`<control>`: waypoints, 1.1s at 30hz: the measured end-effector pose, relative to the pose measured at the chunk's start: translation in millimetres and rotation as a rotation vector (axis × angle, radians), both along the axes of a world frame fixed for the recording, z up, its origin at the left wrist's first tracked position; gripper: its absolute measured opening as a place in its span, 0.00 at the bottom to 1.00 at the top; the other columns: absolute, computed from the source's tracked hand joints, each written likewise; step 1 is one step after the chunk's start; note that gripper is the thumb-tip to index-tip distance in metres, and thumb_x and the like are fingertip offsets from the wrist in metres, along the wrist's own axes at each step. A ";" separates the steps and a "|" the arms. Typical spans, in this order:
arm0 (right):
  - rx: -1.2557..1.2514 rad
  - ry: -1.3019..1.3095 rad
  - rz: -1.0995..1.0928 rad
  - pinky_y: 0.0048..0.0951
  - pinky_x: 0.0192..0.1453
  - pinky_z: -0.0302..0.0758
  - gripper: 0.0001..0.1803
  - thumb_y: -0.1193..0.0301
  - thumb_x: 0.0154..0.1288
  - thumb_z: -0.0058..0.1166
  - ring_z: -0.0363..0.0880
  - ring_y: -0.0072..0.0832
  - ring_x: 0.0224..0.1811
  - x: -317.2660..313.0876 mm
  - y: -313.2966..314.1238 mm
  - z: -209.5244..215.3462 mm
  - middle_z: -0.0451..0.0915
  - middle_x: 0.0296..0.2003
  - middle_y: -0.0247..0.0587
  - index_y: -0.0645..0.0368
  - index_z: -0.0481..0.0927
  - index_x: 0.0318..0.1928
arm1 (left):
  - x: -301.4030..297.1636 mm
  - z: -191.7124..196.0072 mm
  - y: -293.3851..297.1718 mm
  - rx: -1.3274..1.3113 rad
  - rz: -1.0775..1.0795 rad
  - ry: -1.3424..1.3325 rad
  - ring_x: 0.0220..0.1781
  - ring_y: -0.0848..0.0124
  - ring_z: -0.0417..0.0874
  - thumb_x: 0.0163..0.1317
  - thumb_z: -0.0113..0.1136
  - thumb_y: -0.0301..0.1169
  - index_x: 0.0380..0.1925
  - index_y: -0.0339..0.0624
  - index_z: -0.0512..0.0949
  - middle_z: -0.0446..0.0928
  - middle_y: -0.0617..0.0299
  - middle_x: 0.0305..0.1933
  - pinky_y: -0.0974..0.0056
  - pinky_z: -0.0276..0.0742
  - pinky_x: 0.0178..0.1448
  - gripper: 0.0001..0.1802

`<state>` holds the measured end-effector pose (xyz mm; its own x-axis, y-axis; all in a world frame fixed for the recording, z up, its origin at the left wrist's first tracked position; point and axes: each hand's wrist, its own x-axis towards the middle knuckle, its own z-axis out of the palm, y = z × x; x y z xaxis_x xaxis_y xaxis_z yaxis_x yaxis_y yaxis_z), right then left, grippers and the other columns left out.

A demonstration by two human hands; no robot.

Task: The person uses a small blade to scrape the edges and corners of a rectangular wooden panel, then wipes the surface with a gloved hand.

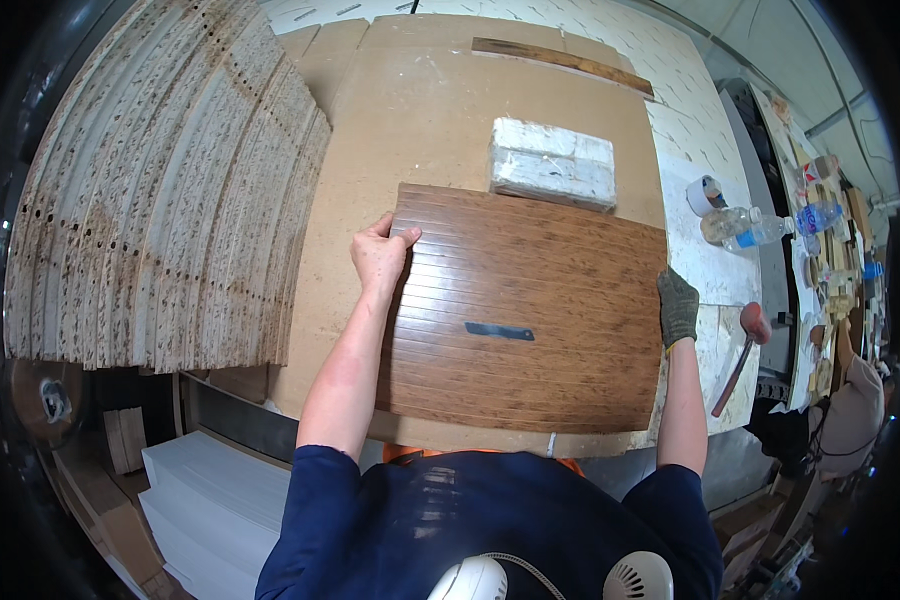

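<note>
Panel: brown panel (530, 270) lies on near side of white block (552, 163), far edge right up by it; touching or not, can't tell.
L hand: bare L hand (378, 260), nearer than white block & off to its left; thumb over panel's face, other fingers bent at side edge, prob. pinching it.
R hand: gloved R hand (679, 308), nearer than white block & off to its right, along panel's opp. edge; can't tell if fingers grip or just press.
Hold: step looks like steadying panel w/ both hands; even pressure L & R shd. stop it twisting. R hand sits closer to worker than L, so lining them up wd. help balance.
Far edge: best kept from bumping white block.
Dark strip: dark strip (500, 331) on panel, nearer than white block; loose or stuck, can't tell. If loose, cd. slide on a tilt.
Hidden: panel's underside & R fingertips; unclear if panel lies flat on cardboard (410, 110) under white block.
Cut off: board stack (170, 190), left of white block, top runs out of view.
Hard to see: co-worker (850, 410), far right of white block, blurred, partly lost in dark rim.
</note>
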<state>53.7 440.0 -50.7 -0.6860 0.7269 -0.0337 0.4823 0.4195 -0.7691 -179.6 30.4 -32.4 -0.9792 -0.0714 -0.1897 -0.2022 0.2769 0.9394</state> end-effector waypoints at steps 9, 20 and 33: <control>-0.056 -0.010 0.002 0.27 0.53 0.71 0.19 0.68 0.63 0.56 0.78 0.27 0.44 -3.3 -0.4 3.9 0.82 0.45 0.49 0.70 0.77 0.50 | -6.9 -20.1 -7.2 -0.016 0.019 0.002 0.39 0.68 0.85 0.42 0.72 0.28 0.45 0.31 0.80 0.83 0.49 0.38 0.67 0.77 0.48 0.26; -0.040 -0.048 0.140 0.29 0.64 0.63 0.24 0.69 0.68 0.47 0.71 0.31 0.56 -4.6 6.9 1.1 0.74 0.56 0.45 0.64 0.68 0.62 | -17.1 -2.7 3.4 0.194 -0.149 -0.088 0.64 0.64 0.70 0.61 0.59 0.29 0.65 0.36 0.61 0.69 0.48 0.63 0.67 0.62 0.66 0.33; -0.121 0.041 0.157 0.28 0.65 0.61 0.25 0.71 0.67 0.48 0.69 0.29 0.59 -3.0 11.5 -8.0 0.73 0.58 0.46 0.66 0.66 0.63 | -14.0 19.3 4.7 0.240 -0.175 -0.235 0.64 0.66 0.69 0.63 0.54 0.26 0.66 0.39 0.60 0.69 0.52 0.63 0.68 0.61 0.66 0.31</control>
<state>50.7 451.4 -58.6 -0.7929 0.6035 -0.0842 0.3859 0.3904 -0.8358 -193.6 35.1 -13.1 -0.9003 0.1669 -0.4019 -0.3893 0.1041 0.9152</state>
